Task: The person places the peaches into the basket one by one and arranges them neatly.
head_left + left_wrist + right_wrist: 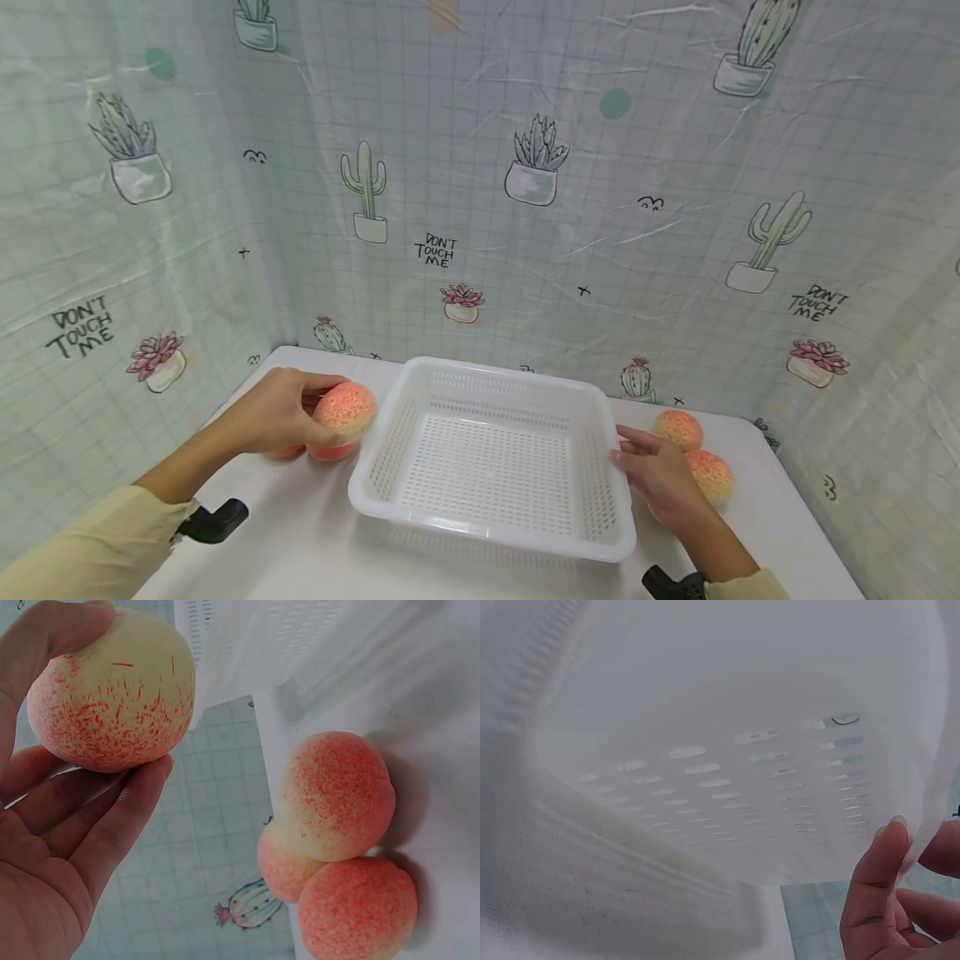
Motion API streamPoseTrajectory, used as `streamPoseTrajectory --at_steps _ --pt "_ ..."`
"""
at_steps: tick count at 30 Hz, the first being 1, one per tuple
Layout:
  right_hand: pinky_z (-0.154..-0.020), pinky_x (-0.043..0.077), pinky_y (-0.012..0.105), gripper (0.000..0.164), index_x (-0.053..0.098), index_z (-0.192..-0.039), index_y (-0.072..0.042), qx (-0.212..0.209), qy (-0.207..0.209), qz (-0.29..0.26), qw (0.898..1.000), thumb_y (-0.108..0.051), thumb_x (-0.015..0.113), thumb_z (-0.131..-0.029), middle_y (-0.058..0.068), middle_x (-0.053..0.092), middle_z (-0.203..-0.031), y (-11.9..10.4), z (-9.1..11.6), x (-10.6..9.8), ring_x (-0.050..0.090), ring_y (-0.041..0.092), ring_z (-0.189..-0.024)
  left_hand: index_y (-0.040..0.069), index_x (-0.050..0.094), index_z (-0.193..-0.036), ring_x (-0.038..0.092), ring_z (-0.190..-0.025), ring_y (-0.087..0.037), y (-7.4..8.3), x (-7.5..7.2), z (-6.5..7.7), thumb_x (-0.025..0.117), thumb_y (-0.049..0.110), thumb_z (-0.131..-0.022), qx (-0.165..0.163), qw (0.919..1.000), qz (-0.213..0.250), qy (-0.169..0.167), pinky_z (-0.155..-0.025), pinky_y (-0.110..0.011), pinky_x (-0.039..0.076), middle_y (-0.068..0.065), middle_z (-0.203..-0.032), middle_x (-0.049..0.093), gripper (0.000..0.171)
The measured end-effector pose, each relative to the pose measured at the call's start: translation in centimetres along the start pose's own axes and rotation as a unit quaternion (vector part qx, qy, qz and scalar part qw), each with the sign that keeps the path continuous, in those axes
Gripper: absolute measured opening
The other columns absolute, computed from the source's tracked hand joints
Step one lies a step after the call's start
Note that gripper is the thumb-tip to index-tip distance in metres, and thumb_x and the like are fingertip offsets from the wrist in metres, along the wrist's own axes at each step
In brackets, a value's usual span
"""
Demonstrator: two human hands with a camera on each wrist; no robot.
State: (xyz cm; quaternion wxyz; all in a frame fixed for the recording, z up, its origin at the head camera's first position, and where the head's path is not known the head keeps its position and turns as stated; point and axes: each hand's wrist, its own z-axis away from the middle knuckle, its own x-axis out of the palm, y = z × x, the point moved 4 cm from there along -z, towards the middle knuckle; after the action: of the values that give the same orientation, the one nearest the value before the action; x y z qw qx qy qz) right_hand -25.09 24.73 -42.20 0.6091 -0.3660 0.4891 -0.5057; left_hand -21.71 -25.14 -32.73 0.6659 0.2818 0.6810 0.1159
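My left hand grips a peach just off the left rim of a white plastic basket. In the left wrist view, the thumb lies over the pale yellow part of this peach and the fingers support its red-speckled side. Below it, three more peaches sit close together on the table. On the basket's right side, my right hand pinches the rim, with the thumb and fingers on either side of it in the right wrist view. The basket's perforated floor holds nothing.
Beyond the right hand, peaches rest on the white table, partly hidden by that hand. A cactus-print curtain hangs behind the table and along both sides.
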Motion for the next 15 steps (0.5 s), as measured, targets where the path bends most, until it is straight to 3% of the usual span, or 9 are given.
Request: streamPoseTrajectory --at_steps 5,15 --pt "-0.1 0.06 0.037 0.062 0.048 -0.153 -0.003 -0.001 0.002 -0.003 1.0 -0.015 0.073 -0.098 0.02 0.06 -0.139 0.1 -0.1 0.0 0.069 0.016 -0.106 0.002 0.068 -0.136 0.072 -0.101 -0.02 0.5 0.4 -0.5 0.093 0.033 -0.07 0.001 0.9999 0.011 -0.002 -0.086 -0.04 0.063 -0.012 -0.121 0.077 0.077" --pt "-0.1 0.06 0.037 0.062 0.048 -0.153 -0.003 -0.004 0.002 -0.005 1.0 -0.015 0.073 -0.098 0.02 0.06 -0.139 0.2 -0.1 0.0 0.068 0.016 -0.107 0.005 0.068 -0.136 0.072 -0.099 -0.018 1.5 0.9 -1.4 0.094 0.029 -0.07 0.01 0.9996 0.022 -0.017 -0.084 -0.036 0.063 -0.009 -0.121 0.077 0.075"
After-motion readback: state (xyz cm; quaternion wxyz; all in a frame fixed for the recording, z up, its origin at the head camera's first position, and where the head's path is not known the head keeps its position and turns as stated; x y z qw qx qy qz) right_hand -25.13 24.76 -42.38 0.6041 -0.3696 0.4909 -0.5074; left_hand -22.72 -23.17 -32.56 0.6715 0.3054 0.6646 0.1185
